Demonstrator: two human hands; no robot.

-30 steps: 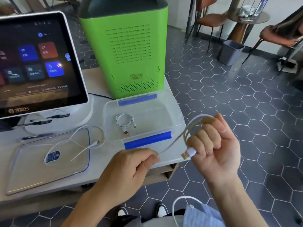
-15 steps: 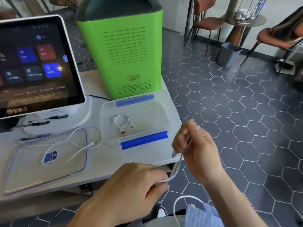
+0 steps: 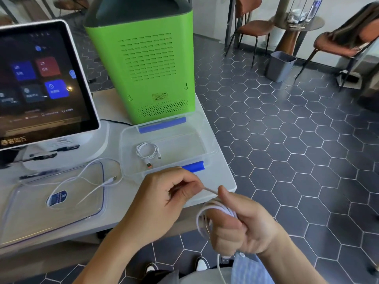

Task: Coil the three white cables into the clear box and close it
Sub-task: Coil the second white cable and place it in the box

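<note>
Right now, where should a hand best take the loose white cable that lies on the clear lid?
Probably pinch the loose cable just behind its plug end, coming from above. That end lies flat on the lid, pointing toward the clear box, with nothing over it.

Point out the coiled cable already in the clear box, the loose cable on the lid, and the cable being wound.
coiled cable in the box (image 3: 147, 150), head view, on its loops
loose cable (image 3: 93, 186), head view, mid-strand over the lid
cable being wound (image 3: 220, 207), head view, loops beside right thumb
</note>
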